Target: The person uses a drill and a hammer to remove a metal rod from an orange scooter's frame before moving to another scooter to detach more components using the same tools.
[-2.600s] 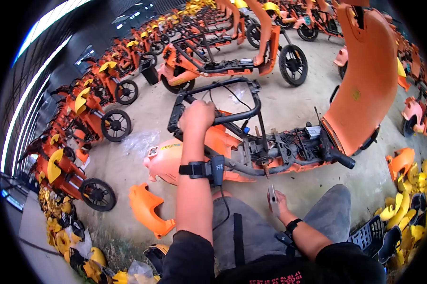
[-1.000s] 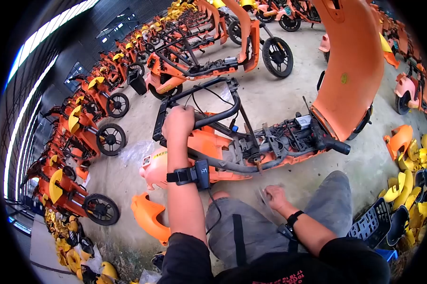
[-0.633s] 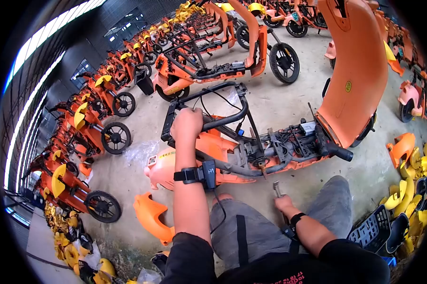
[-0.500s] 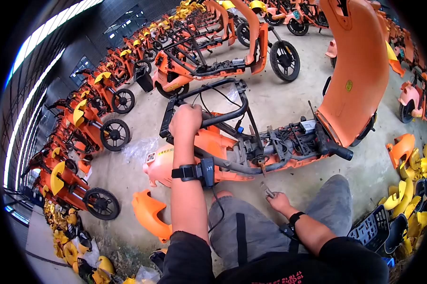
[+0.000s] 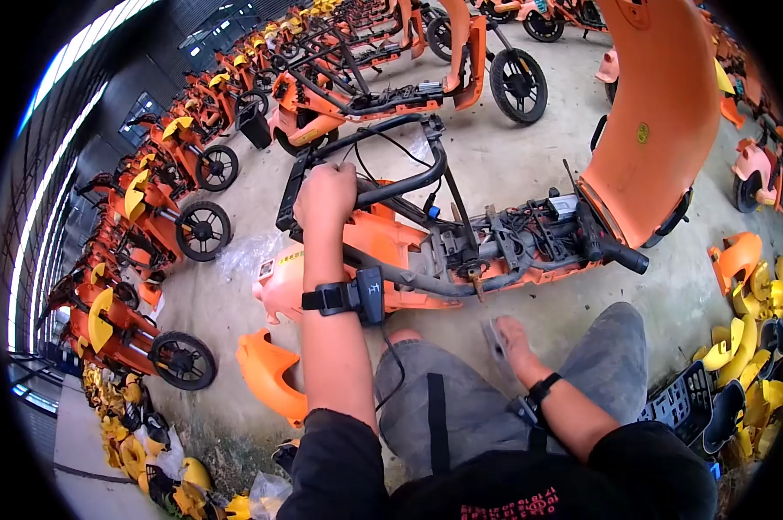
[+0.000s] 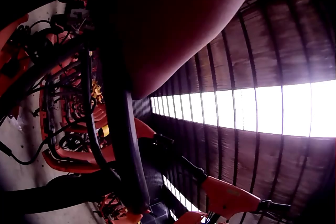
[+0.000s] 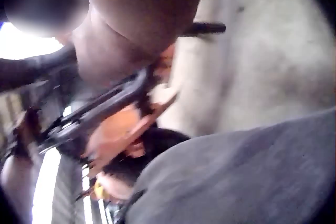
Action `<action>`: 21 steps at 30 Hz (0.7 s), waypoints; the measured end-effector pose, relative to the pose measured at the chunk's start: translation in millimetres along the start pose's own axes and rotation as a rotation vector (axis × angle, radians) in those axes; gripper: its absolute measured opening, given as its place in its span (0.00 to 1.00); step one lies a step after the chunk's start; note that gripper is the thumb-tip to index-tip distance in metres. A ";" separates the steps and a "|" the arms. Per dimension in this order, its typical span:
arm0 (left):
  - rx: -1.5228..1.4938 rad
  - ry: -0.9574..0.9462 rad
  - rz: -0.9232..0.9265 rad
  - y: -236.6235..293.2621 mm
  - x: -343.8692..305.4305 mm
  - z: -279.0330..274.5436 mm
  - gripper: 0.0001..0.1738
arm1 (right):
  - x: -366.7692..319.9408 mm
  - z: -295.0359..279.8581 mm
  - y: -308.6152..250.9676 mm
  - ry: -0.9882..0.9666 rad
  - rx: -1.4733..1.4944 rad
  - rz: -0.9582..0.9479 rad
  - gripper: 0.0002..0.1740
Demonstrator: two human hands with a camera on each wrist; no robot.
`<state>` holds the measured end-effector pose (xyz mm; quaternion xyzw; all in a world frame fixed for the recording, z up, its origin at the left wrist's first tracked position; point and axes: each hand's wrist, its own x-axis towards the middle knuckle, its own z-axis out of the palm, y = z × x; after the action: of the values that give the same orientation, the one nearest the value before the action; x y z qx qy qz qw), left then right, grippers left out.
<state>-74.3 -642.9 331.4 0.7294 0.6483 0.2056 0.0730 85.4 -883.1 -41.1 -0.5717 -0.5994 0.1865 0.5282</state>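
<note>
An orange scooter body [image 5: 383,241] with a bare black tube frame [image 5: 409,185] lies before me in the head view. My left hand [image 5: 326,198] grips the frame's rear part. Low in front of the scooter, between my knees, my right hand [image 5: 515,344] holds a grey metal hand tool [image 5: 496,340], blurred by motion; its exact kind I cannot tell. Just beyond the tool, a small rusty metal piece [image 5: 477,284] hangs at the near side of the frame. In the right wrist view my right hand [image 7: 128,24] covers the tool.
A large curved orange panel [image 5: 660,130] rises at the scooter's right end. An orange plastic cover [image 5: 266,368] lies on the floor near my left. Yellow parts [image 5: 760,381] and a dark crate [image 5: 682,403] are heaped to the right. Rows of scooters [image 5: 183,234] stand behind and left.
The tool has swung about in my right hand, its head turning between frames, and the hand is now slightly farther forward. My left hand keeps its hold on the frame while the view shifts a little.
</note>
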 end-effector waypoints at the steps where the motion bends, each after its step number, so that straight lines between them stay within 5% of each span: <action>1: 0.002 0.009 0.000 -1.6 0.4 -0.6 0.26 | 0.1 -7.4 2.4 0.081 -0.295 0.180 0.17; 3: 0.025 0.030 -0.008 -5.3 3.8 3.4 0.26 | -13.0 -18.7 31.0 -0.165 -0.507 0.854 0.21; 6: 0.036 -0.011 -0.030 -2.1 3.7 -1.2 0.25 | -35.9 -8.4 75.4 0.056 -0.413 1.163 0.22; 14: -0.005 -0.009 -0.064 -0.1 -0.1 -4.9 0.25 | -6.3 5.5 39.0 0.321 -0.071 0.834 0.23; 21: 0.032 0.002 -0.042 0.2 -2.1 -6.6 0.26 | -2.7 3.0 21.0 0.272 -0.021 0.753 0.22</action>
<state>-76.8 -646.1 337.0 0.7166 0.6667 0.1945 0.0651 92.5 -878.5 -60.8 -0.7765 -0.2744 0.2837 0.4913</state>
